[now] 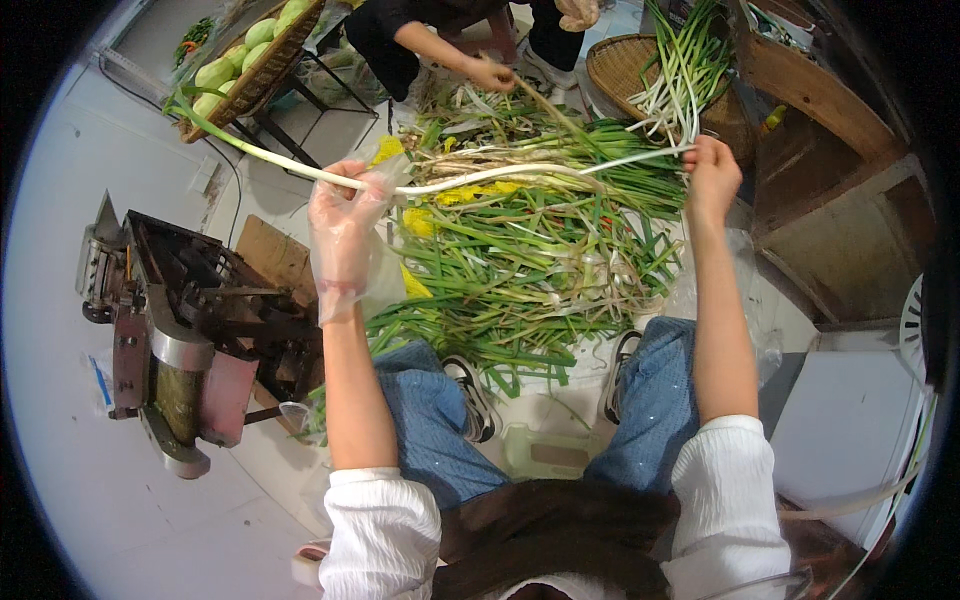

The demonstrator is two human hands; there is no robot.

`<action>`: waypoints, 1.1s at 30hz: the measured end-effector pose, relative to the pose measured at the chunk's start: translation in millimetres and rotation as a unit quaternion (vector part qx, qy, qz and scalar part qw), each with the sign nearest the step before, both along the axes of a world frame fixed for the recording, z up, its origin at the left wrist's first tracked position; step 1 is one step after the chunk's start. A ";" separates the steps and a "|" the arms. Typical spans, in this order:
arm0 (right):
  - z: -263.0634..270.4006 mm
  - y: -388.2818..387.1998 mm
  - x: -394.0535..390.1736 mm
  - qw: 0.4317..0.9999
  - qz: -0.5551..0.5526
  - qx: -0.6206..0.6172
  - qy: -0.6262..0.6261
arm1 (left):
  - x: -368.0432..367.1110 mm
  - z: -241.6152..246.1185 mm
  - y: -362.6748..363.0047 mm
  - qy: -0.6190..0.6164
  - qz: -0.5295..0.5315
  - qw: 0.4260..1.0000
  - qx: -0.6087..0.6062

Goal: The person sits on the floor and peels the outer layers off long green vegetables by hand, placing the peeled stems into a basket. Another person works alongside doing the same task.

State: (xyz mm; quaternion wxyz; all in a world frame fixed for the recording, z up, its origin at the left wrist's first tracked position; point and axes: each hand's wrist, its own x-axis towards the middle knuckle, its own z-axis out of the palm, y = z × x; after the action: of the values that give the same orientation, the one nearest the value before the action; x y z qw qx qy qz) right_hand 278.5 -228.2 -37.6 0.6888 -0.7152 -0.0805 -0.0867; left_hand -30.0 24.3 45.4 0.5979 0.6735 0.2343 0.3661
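Note:
My left hand (346,225), in a clear plastic glove, grips a long scallion (277,159) by its pale stem. Its green leaf end reaches up to the left; the white part runs right over the pile. Between the thumb and fingers of my bare right hand (712,176) is the end of a thin whitish strip (634,157). This strip slants down-left towards the scallion's white end; whether the two are joined I cannot tell. Below both hands lies a wide heap of scallions and loose green leaves (495,277), with yellow netting (480,193) among them.
Across the heap, another person's hand (491,75) holds a dry, yellowish stalk (547,105). Scallions with white stems (679,82) rest on a woven basket (619,64). A basket (259,79) of pale green gourds stands upper left, above a dark metal machine (180,352). A low green stool (551,450) sits between my feet.

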 end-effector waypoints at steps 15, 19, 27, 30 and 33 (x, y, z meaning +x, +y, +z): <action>24.2 70.5 -137.6 0.864 0.484 -0.111 -0.080 | 13.4 -3.8 -20.2 0.060 -0.054 0.996 0.022; 27.6 76.5 -152.0 0.840 0.515 -0.132 -0.112 | 18.0 -3.6 -30.0 0.051 -0.089 0.995 -0.018; 26.5 76.4 -147.7 0.814 0.565 -0.137 0.004 | 17.3 -0.7 -32.2 0.037 -0.133 0.990 -0.040; 28.6 76.4 -150.7 0.809 0.569 -0.147 0.023 | 16.2 -1.1 -33.1 0.029 -0.132 0.990 -0.047; 22.4 78.1 -151.1 0.814 0.564 -0.130 0.050 | 16.8 -0.8 -33.4 0.018 -0.131 0.990 -0.048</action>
State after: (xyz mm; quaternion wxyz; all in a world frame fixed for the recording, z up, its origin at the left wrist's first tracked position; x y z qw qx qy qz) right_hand 127.4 -150.1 -15.3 0.5204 -0.6304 -0.4461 0.3643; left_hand -13.2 -9.0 44.7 0.6677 0.6756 0.1720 0.2611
